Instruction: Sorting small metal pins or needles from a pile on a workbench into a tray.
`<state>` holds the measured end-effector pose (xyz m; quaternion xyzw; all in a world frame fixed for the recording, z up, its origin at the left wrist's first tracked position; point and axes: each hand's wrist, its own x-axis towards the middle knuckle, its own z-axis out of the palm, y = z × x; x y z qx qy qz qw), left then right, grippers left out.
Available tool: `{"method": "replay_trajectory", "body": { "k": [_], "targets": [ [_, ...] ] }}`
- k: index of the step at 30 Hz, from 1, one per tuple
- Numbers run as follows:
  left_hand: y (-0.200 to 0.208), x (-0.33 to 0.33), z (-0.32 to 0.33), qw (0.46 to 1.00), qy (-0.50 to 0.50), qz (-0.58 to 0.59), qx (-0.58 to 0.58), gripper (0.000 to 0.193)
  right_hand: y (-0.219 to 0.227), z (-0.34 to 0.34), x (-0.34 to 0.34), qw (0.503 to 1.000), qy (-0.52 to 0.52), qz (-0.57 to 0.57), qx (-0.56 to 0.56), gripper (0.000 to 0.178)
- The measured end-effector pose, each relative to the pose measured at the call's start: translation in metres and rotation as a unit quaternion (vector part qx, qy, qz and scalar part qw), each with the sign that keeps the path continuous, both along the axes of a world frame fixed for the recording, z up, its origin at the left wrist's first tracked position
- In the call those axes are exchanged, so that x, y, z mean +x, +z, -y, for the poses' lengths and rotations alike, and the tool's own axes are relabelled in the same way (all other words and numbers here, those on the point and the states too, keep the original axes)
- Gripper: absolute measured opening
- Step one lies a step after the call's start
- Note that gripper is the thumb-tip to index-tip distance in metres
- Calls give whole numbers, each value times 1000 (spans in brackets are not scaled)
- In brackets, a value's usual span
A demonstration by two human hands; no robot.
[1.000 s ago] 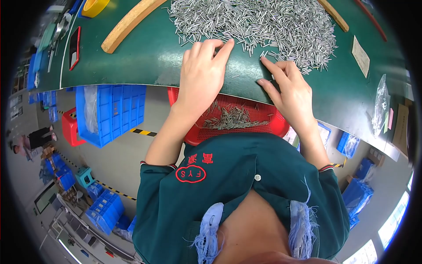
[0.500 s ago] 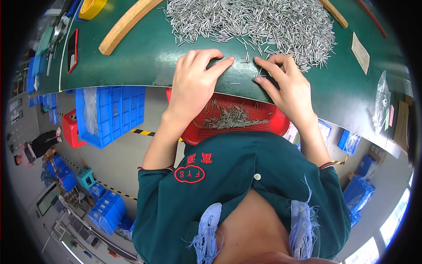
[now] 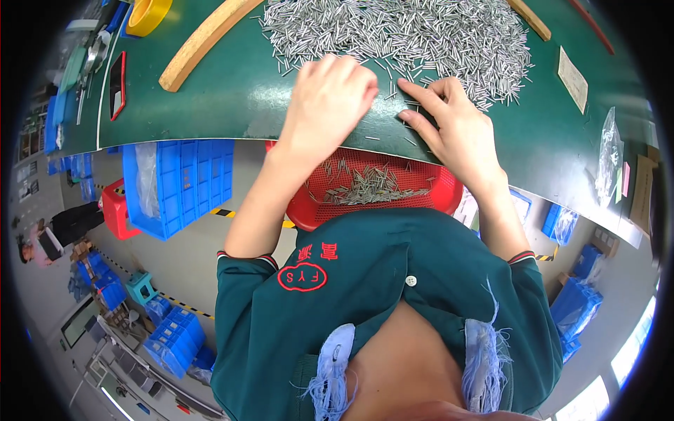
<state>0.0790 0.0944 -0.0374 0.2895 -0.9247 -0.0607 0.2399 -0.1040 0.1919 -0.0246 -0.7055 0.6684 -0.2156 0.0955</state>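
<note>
Resting palm-down near the front edge of the green worktop (image 3: 210, 105), the left hand (image 3: 330, 105) lies with its fingers curled loosely over a few loose metal pins, gripping nothing that can be seen. Just beside it, the right hand (image 3: 449, 126) is spread flat and open, its fingertips (image 3: 411, 88) touching the near fringe of the big heap of metal pins (image 3: 400, 31) that covers the middle of the worktop. A few stray pins lie between the two hands and the curved edge.

Bare green surface stays open to the left of the hands, up to a long wooden strip (image 3: 203, 42) that lies at a slant; a second wooden strip (image 3: 530, 17) borders the heap on the far right, and a paper slip (image 3: 572, 77) lies beyond it. A yellow tape roll (image 3: 147, 14) sits at the far left corner.

Below the edge, right under the hands, a red mesh basket (image 3: 435, 196) holds a thin scatter of the same pins (mostly toward its middle). A blue divided bin (image 3: 182, 182) stands to its left under the worktop, with clear plastic at one end.
</note>
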Motion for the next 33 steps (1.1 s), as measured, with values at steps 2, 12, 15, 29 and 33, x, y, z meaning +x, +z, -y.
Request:
{"method": "replay_trajectory", "body": {
  "k": [2,12,15,29,33],
  "targets": [
    [1,22,13,998,55,-21,1,7,0,-1,-2,1000,-11,27,-2,35],
    [8,160,75,937,347,4,-45,19,2,0,-4,1000,26,-1,-3,30],
    [9,178,79,914,394,25,-93,20,-1,-2,-9,1000,-3,22,-15,27],
    [12,129,25,947,313,-68,-20,20,6,7,-4,995,53,-53,-61,22],
    [9,121,10,954,290,-70,-35,21,9,3,-2,994,63,-77,-50,24]
  ]
}}
